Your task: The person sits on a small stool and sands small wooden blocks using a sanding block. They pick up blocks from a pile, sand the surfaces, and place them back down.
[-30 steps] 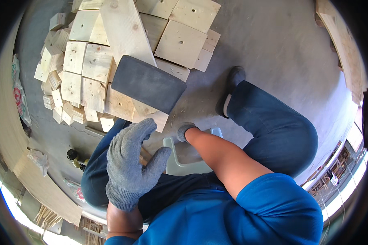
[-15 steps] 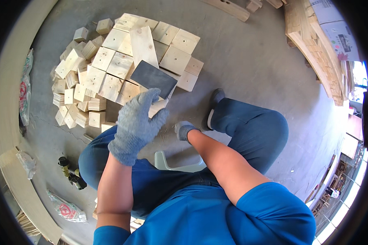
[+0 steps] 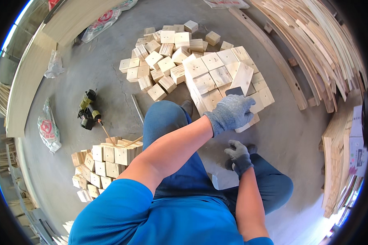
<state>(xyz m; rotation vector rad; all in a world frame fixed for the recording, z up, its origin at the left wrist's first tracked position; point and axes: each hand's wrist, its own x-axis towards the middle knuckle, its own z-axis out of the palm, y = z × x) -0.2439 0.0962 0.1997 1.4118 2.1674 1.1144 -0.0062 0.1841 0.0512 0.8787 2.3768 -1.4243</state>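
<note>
My left hand (image 3: 233,113), in a grey knit glove, reaches over the near edge of a group of pale wooden blocks (image 3: 204,83) set close together. Its fingers are apart, and it covers much of a dark flat rectangular piece (image 3: 234,91) lying on top. I cannot make out whether the glove touches that piece. Beyond it a pale wooden board (image 3: 242,76) rests across the blocks. Lower and to the right, over my right leg, my right hand (image 3: 238,155) is gloved too, its fingers spread with nothing in them.
Loose wooden blocks (image 3: 166,65) are heaped beside the group. At left an air nailer (image 3: 88,110) with an orange-tan hose (image 3: 110,136) lies on the floor, near stacked blocks (image 3: 104,163). Long timber strips (image 3: 310,36) lie at far right. A plastic bag (image 3: 49,128) lies at left.
The view has swung left, bringing the stacked blocks and hose into sight. My left hand now covers more of the dark piece. My right hand shows more fully, its fingers spread.
</note>
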